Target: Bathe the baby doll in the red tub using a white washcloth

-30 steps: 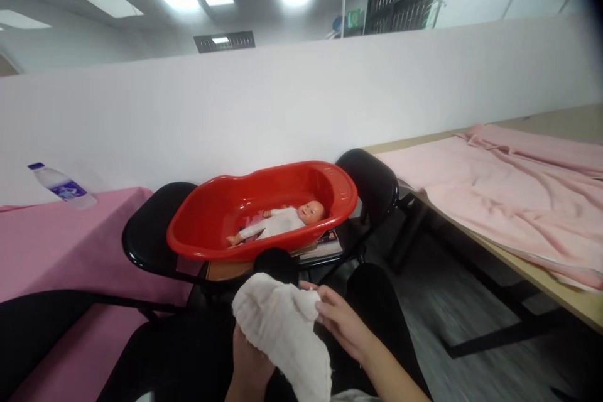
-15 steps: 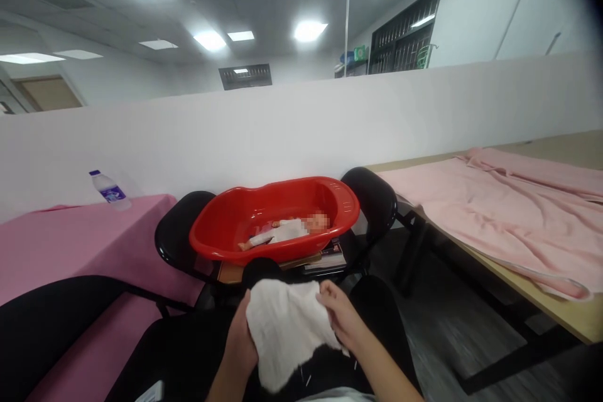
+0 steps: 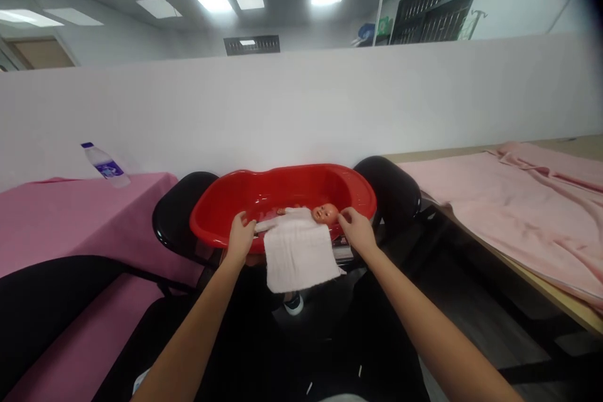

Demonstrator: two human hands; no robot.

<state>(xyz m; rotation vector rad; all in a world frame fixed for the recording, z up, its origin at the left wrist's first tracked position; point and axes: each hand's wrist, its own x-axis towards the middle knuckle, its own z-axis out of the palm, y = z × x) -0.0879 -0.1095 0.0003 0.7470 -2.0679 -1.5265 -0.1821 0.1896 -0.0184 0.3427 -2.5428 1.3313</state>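
A white cloth [image 3: 301,257] hangs spread out over the front rim of a red baby bathtub [image 3: 226,191]. In the tub lies a baby doll [image 3: 325,213] in white clothing, its head to the right; the cloth hides part of its lower side. My left hand [image 3: 241,237] is at the front rim near the doll's legs, left of the cloth, its fingers apart and holding nothing. Close by the doll's head is my right hand [image 3: 358,231], with fingers apart and nothing visible in them.
Black chairs [image 3: 176,207] stand around the tub. On the left, a plastic bottle [image 3: 107,166] rests on a pink-covered table [image 3: 117,220]. A pale pink cloth [image 3: 509,207] covers much of the wooden table on the right. A white wall [image 3: 301,107] runs behind.
Both hands have moved forward from my lap to the tub. The white cloth, held bunched before, is now draped flat over the front rim and let go.
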